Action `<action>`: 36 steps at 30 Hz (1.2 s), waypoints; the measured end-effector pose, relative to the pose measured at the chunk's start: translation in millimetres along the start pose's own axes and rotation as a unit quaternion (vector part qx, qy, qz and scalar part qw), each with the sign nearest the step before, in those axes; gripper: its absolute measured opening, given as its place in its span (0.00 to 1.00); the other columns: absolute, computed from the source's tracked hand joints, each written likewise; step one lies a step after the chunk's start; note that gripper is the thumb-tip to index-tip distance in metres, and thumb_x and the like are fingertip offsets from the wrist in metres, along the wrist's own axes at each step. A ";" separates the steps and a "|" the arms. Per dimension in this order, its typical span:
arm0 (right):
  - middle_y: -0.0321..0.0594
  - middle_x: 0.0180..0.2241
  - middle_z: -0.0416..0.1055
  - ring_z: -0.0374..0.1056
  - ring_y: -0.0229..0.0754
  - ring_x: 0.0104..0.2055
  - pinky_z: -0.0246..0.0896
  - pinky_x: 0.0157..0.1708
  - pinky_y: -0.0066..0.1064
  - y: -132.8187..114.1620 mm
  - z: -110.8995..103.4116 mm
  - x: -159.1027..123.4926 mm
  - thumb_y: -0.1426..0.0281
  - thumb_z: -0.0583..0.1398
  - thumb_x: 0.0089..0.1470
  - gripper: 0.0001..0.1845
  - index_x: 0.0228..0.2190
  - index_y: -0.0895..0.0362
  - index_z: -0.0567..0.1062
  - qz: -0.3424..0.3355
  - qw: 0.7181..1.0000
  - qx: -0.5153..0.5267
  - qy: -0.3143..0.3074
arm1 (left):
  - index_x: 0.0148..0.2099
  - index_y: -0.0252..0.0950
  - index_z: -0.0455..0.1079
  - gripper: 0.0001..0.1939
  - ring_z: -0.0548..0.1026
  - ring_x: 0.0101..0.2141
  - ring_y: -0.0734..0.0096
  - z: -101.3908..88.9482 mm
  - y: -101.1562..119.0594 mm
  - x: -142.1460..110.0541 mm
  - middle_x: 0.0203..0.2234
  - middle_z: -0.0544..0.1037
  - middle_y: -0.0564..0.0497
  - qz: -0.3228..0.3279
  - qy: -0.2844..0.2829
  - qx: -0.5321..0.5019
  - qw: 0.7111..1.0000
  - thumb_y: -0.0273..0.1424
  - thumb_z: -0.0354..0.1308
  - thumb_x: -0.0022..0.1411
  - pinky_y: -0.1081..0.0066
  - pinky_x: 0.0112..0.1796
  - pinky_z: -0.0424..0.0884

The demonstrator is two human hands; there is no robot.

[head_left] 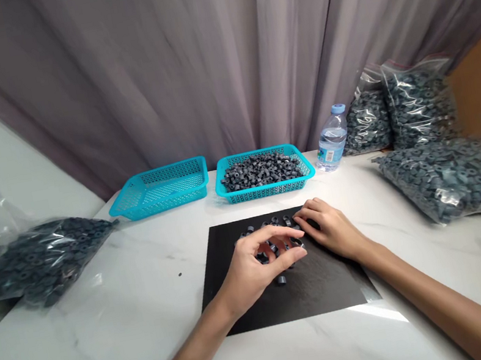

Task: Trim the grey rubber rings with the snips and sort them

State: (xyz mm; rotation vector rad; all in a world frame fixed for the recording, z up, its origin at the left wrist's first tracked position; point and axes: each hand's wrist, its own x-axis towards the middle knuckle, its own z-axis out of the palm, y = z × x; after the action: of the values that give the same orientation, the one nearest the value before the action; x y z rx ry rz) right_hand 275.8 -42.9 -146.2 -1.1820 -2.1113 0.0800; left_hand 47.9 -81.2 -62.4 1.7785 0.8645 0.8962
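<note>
Even, fairly soft light fills the scene, bright on the white marbled table (153,319) and dimmer in the folds of the grey-mauve curtain (182,60). Small white glints sit on the clear plastic bag at left (61,249) and the upright bag at right (420,105). A hard streak of glare lies along the near right edge of the black mat (334,287). The wide lens bends and stretches the sides, and the top right corner darkens to black. The small grey rings by the hands look slightly soft.
</note>
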 end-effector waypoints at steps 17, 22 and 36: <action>0.46 0.37 0.71 0.67 0.49 0.42 0.66 0.42 0.42 -0.5 -0.5 1.8 0.69 0.53 0.69 0.10 0.39 0.55 0.73 -0.009 1.000 -0.003 0.010 | 0.41 0.36 0.76 0.11 0.80 0.37 0.68 -0.5 -3.8 2.0 0.36 0.82 0.50 -0.025 0.009 -0.022 0.999 0.36 0.70 0.59 0.73 0.32 0.70; 0.46 0.37 0.70 0.67 0.49 0.42 0.66 0.43 0.42 0.6 0.4 1.7 0.68 0.52 0.69 0.10 0.39 0.54 0.74 -0.006 1.000 -0.005 0.010 | 0.42 0.36 0.76 0.11 0.80 0.37 0.67 -0.9 -4.0 3.1 0.35 0.83 0.50 -0.035 0.010 -0.018 0.999 0.36 0.68 0.60 0.74 0.31 0.69; 0.46 0.38 0.71 0.67 0.49 0.42 0.66 0.43 0.42 1.5 -0.3 0.3 0.69 0.53 0.69 0.10 0.39 0.55 0.74 -0.005 1.000 -0.001 0.012 | 0.43 0.38 0.80 0.09 0.78 0.31 0.72 -0.7 -5.0 3.5 0.38 0.83 0.50 -0.043 0.000 -0.020 0.999 0.36 0.66 0.62 0.77 0.24 0.67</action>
State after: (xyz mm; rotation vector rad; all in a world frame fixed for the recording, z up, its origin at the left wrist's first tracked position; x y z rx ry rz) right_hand 277.0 -41.9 -146.4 -1.1669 -2.0974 0.0593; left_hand 48.1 -76.3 -66.1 1.6944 0.9090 0.8525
